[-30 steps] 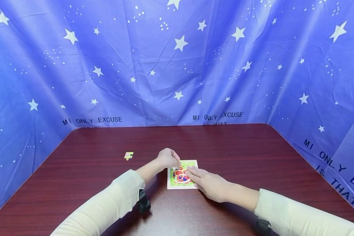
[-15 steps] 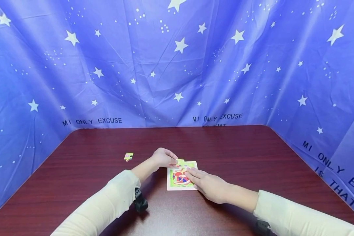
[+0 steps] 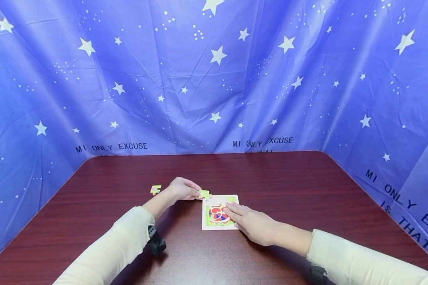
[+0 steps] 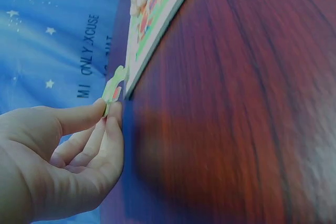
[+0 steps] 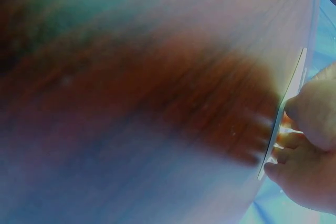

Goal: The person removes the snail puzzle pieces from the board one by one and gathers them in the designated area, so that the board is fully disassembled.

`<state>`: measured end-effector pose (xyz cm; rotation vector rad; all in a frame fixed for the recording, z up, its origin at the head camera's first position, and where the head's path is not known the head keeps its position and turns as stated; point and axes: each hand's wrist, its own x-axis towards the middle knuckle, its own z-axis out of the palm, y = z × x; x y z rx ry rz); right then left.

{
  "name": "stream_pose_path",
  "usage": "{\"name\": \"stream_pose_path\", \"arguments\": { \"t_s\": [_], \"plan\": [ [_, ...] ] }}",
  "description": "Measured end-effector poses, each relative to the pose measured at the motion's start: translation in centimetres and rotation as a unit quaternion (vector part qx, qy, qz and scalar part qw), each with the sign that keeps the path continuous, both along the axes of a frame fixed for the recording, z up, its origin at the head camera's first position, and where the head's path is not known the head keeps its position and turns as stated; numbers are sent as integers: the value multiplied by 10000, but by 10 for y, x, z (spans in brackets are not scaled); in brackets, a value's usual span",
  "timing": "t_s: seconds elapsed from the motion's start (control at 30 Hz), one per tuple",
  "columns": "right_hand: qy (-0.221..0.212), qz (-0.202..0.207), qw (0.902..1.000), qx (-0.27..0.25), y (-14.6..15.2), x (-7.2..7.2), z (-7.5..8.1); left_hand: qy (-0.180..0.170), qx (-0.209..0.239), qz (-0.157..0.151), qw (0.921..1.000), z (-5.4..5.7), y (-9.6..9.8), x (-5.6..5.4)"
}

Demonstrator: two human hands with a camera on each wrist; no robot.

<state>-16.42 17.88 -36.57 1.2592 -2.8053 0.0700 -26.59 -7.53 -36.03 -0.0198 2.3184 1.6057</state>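
Note:
My left hand (image 3: pixel 183 189) pinches a yellow-green jigsaw piece (image 3: pixel 204 194) between thumb and fingers, just off the far left corner of a puzzle board. In the left wrist view that piece (image 4: pixel 113 88) shows a red patch and overlaps the board's corner. The square puzzle board (image 3: pixel 220 227), with a pale frame and a red, blue and green picture, lies flat on the table. Across its right side rests my right hand (image 3: pixel 254 223), fingers extended over the picture and covering part of it. A pale gap shows in the picture's upper left.
Another jigsaw piece (image 3: pixel 155 189), yellow-green with pink, lies on the dark red wooden table (image 3: pixel 292 186), left of my left hand. Behind the table hangs a blue curtain (image 3: pixel 185 99) with white stars. Black wrist cameras sit under both sleeves.
My left hand has lifted a jigsaw piece out of the board's upper left and carried it left, past the frame. The right hand stays on the board.

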Motion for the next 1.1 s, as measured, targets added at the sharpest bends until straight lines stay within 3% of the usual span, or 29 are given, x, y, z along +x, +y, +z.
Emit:
{"name": "stream_pose_path", "arguments": {
  "t_s": [0.3,0.67,0.93,1.1],
  "plan": [
    [105,2,9999,55,0,-1,-3,129,-36,-63,9999,-3,-27,-1],
    [89,-85,9999,84,1,-2,-7,202,-114,-52,9997,3,-59,-4],
    [116,-53,9999,53,1,-1,-7,439,-644,289,9965,7,-73,-8],
    [129,-39,9999,24,2,-1,-8,847,-1311,437,9868,9,-80,-11]
  ]
}}
